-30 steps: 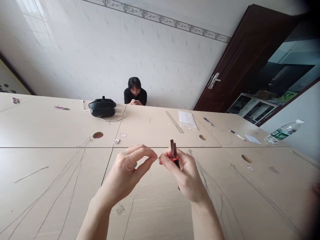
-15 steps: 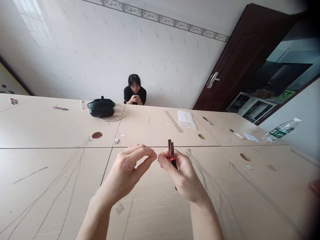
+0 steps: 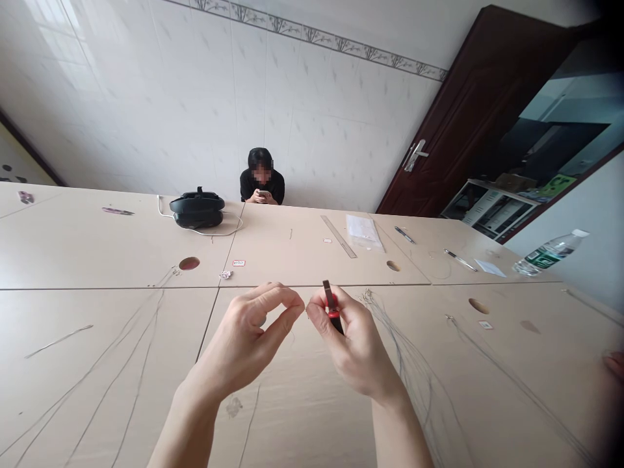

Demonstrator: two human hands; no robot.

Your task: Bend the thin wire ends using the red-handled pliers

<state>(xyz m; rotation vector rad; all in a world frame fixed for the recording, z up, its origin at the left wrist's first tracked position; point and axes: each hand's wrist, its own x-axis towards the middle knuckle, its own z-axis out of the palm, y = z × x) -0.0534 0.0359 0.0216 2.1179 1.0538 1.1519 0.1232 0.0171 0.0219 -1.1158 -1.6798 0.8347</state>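
Observation:
My right hand [image 3: 355,341] is wrapped round a pair of pliers [image 3: 333,311] with red and black handles, its dark jaws pointing up and away from me. The right thumb and index finger also press together near the left fingertips. My left hand [image 3: 253,328] is closed in a pinch; between the two hands a tiny golden bit shows, too small to name. To the right of my right hand lies a bundle of thin grey wires [image 3: 400,348] with small ends. Several more thin wires [image 3: 141,344] run across the table to the left.
Across the table [image 3: 297,422] sits a person [image 3: 262,179] holding a phone. Along the far side are a black headset-like device [image 3: 197,209] with a white cable, a steel ruler [image 3: 338,236], a plastic bag [image 3: 363,231], pens [image 3: 461,260] and a water bottle [image 3: 548,255].
The pliers have turned in my right hand, so the jaws now look narrower and sit slightly lower and to the left. Both hands stay almost in place, fingertips still close together.

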